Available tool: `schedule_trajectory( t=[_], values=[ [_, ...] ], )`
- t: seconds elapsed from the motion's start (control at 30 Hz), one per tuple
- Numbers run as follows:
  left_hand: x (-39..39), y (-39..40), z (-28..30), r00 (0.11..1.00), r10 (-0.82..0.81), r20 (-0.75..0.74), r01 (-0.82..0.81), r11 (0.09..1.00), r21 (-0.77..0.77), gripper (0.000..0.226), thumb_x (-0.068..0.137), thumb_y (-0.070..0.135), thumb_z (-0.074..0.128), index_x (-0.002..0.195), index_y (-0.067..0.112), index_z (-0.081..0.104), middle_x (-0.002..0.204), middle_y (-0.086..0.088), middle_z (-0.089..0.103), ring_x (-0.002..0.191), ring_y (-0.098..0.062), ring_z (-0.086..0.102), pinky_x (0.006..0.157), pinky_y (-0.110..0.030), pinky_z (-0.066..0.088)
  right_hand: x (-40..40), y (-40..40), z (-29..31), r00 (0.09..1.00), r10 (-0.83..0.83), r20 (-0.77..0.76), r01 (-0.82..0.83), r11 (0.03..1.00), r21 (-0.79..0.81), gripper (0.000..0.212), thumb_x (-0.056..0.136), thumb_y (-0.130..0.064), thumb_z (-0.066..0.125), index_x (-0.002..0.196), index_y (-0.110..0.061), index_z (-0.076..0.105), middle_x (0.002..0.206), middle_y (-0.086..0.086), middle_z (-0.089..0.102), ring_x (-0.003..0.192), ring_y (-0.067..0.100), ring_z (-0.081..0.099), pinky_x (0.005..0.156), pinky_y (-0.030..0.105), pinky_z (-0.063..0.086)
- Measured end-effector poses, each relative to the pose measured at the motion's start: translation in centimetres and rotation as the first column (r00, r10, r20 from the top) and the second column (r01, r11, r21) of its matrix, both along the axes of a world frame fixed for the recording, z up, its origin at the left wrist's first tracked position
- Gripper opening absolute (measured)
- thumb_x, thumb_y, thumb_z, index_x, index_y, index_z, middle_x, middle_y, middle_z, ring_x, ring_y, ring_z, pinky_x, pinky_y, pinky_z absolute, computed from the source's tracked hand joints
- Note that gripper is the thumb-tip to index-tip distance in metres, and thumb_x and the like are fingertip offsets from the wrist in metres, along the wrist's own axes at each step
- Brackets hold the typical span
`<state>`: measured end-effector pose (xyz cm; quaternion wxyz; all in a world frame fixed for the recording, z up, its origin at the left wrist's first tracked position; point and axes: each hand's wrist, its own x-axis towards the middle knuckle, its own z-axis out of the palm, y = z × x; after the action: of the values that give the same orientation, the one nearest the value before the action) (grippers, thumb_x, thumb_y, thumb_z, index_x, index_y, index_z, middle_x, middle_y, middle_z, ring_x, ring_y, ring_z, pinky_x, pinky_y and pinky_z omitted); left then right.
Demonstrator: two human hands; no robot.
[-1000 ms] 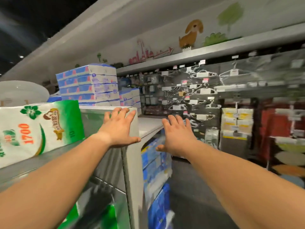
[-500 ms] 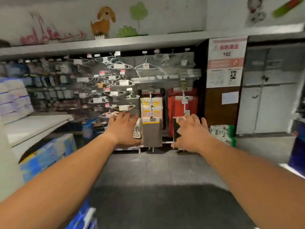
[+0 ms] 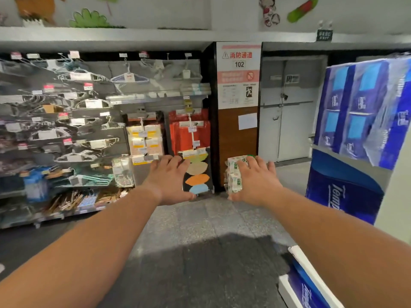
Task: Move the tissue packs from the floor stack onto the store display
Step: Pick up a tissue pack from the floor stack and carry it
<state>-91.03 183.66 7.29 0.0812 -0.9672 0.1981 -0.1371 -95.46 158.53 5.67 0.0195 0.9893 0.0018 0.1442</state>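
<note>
A floor stack of white-and-green tissue packs (image 3: 234, 176) stands at the foot of the brown pillar across the aisle. My right hand (image 3: 258, 182) is stretched out in the air with straight fingers; it overlaps the stack in the view and holds nothing. Level with it on the left, my left hand (image 3: 170, 180) is stretched out the same way, fingers spread and empty. The store display I came from is out of view.
A rack of hangers and hanging goods (image 3: 89, 130) fills the left wall. Blue Tempo tissue packs (image 3: 360, 107) sit on a stand at the right, with a blue Tempo carton (image 3: 308, 290) at the lower right. Grey floor (image 3: 200, 230) runs ahead to grey doors (image 3: 289, 107).
My view has swung right, away from the display with the green pack, to the aisle and pillar. Both hands stay outstretched and empty; the floor stack now sits behind my right hand.
</note>
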Motion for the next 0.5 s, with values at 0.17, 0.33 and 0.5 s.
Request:
schedule_trajectory(
  t=[0.17,0.33,0.5],
  values=[
    [6.7,-2.3,-1.5,0.999,-0.029,-0.04,0.029,0.999,-0.014,0.108,0.08,0.078,0.056,0.161,0.025,0.008,0.165,-0.004,0.015,0.151,-0.029,0.007,0.121,-0.055,0.013,5.4,-2.7,-1.9,0.998,-0.046,-0.04,0.046,0.999,0.002,0.112,0.078,-0.075,0.061,0.159,-0.022,0.004,0.167,0.011,0.005,0.152,0.037,0.002,0.121,0.061,0.004],
    [15.6,-3.9,-3.0,0.996,-0.082,-0.044,0.08,0.996,-0.032,0.108,0.078,0.079,0.057,0.159,0.023,0.013,0.161,-0.004,0.021,0.149,-0.028,0.012,0.119,-0.055,0.018,12.6,-4.7,-3.2,0.997,-0.072,-0.021,0.073,0.997,0.023,0.108,0.075,-0.074,0.063,0.156,-0.023,0.012,0.163,0.012,0.016,0.15,0.036,0.009,0.121,0.059,0.008],
    [25.7,-4.9,-4.1,0.988,-0.142,-0.057,0.141,0.99,-0.018,0.11,0.079,0.082,0.055,0.16,0.022,0.009,0.161,-0.004,0.019,0.148,-0.03,0.011,0.119,-0.056,0.018,20.9,-6.0,-3.5,0.992,-0.123,0.015,0.123,0.992,0.031,0.107,0.074,-0.074,0.063,0.154,-0.021,0.016,0.162,0.012,0.019,0.15,0.035,0.013,0.12,0.058,0.008]
  ],
)
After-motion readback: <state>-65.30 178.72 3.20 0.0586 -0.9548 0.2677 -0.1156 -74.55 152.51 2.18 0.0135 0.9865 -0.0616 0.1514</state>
